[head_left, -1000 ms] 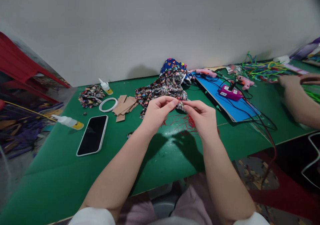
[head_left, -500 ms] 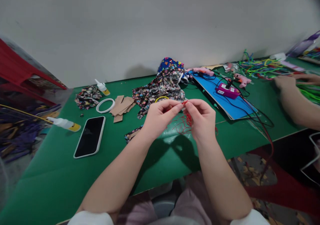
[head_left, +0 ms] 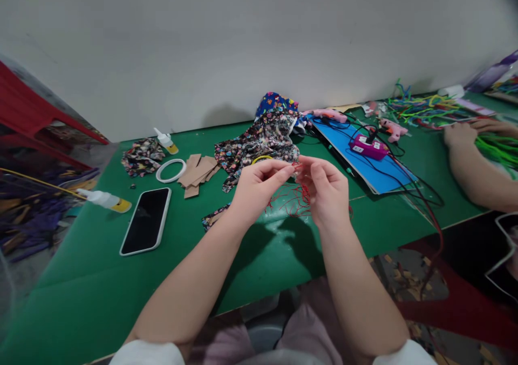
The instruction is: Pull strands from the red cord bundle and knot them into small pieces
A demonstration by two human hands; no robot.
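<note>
My left hand (head_left: 259, 188) and my right hand (head_left: 325, 190) are raised close together over the green table (head_left: 101, 289), fingertips pinched and nearly touching. Both pinch a thin red thread (head_left: 292, 202), whose loose tangle hangs and lies on the table under them. Just behind my hands lies a heap of dark flowered fabric (head_left: 259, 141), with a yellow ring (head_left: 261, 159) showing at its near edge.
A phone (head_left: 146, 221) lies face up at left, beside two glue bottles (head_left: 104, 199), a white ring (head_left: 170, 170) and cardboard pieces (head_left: 198, 171). A blue board (head_left: 364, 162) with a magenta box, cables and pink glue guns sits right. Another person's hand (head_left: 461, 134) rests among coloured pipe cleaners far right.
My hands stay together, pinching the red thread. The right hand's fingers have curled a little closer over the thread. The other person's hand shifted slightly on the pipe cleaners.
</note>
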